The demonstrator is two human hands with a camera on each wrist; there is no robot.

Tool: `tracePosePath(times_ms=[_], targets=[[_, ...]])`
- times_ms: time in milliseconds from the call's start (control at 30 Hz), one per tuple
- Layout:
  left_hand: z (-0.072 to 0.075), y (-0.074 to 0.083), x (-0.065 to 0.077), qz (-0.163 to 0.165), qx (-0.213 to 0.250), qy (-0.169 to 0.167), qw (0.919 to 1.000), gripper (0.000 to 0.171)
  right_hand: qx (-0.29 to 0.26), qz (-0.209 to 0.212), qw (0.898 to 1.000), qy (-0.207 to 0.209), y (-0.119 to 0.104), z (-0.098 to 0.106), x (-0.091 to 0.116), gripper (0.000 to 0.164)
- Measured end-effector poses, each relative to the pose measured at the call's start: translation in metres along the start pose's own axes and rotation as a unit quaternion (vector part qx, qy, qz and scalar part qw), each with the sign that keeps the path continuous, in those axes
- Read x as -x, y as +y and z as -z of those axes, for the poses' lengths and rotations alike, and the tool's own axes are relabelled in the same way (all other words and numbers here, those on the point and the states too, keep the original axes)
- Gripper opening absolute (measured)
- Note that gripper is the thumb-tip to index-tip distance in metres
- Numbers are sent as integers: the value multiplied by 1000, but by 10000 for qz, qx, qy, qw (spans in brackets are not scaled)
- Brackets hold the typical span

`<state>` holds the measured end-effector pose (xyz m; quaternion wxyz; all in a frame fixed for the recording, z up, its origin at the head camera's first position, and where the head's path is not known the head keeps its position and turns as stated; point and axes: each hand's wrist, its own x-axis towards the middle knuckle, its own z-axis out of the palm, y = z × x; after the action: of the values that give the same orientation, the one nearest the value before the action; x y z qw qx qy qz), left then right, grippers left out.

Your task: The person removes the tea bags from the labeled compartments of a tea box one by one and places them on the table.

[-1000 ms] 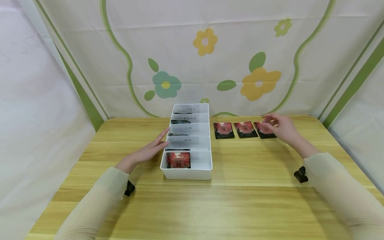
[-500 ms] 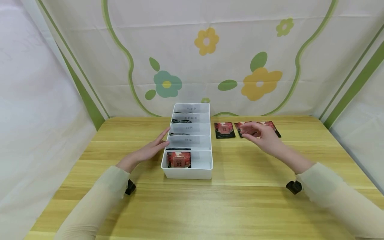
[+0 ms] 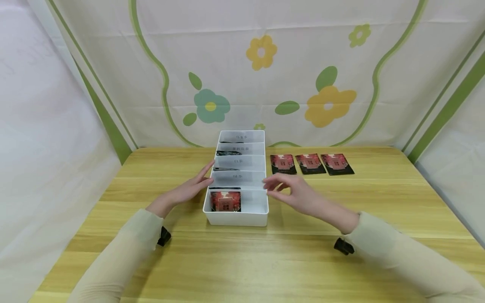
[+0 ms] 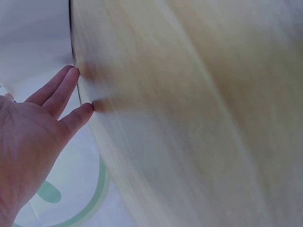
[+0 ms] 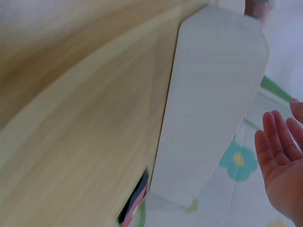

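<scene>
A long white divided box (image 3: 238,219) stands mid-table, with labelled slanted dividers. In its front compartment lies a red and black tea sachet (image 3: 225,202); dark packet edges show behind several dividers. My left hand (image 3: 185,191) has its fingers extended, fingertips right at the box's left wall; the left wrist view shows this hand (image 4: 35,118) with straight fingers. At the box's right rim is my right hand (image 3: 299,194), fingers loosely bent and holding nothing. It also appears, fingers apart, as the right hand (image 5: 284,165) beside the box wall (image 5: 213,99) in the right wrist view.
Three matching sachets lie in a row right of the box: a left one (image 3: 283,163), a middle one (image 3: 310,163) and a right one (image 3: 337,164). Behind the wooden table (image 3: 242,265) hangs a flower-printed cloth (image 3: 242,84).
My right hand has moved left and nearer, from over the rightmost sachet to the box's right rim. That uncovers all three sachets. The left hand stays at the box.
</scene>
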<state>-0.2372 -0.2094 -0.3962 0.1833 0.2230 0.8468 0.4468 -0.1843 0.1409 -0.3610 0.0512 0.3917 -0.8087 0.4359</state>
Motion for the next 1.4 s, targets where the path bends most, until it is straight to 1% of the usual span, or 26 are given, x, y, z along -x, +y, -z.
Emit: tracePosePath(times_ms=[100, 167, 267, 333, 400, 667, 833, 933, 1033, 1100, 1400], targets=[[-1, 0, 0, -13, -23, 9, 10000, 64, -187, 170, 9993, -263, -6, -15, -7, 27], [-1, 0, 0, -3, -18, 7, 10000, 64, -244, 275, 9987, -367, -10, -23, -12, 28], [-1, -1, 1, 8, 10, -2, 10000, 64, -216, 396, 9978, -483, -13, -32, -18, 29], [-1, -1, 0, -1, 26, -5, 10000, 64, -143, 401, 9976, -550, -15, -35, -21, 30], [-1, 0, 0, -10, 19, 1, 10000, 64, -43, 346, 9974, -632, -15, -38, -23, 31], [0, -1, -1, 6, 3, 13, 10000, 63, 381, -138, 9940, -1014, -16, -46, -26, 33], [0, 0, 0, 43, -30, 22, 10000, 64, 556, -442, 9910, -1138, -18, -50, -29, 37], [-1, 0, 0, 45, -63, 25, 10000, 64, 724, -556, 9885, -1207, -19, -51, -30, 39], [0, 0, 0, 23, -68, 26, 10000, 64, 837, -605, 9870, -1228, -18, -53, -32, 39], [0, 0, 0, 16, -64, 25, 10000, 64, 798, -605, 9876, -1208, -17, -54, -32, 38], [-1, 1, 0, 60, -84, 48, 9999, 64, 287, -493, 9945, -877, -14, -59, -31, 35]])
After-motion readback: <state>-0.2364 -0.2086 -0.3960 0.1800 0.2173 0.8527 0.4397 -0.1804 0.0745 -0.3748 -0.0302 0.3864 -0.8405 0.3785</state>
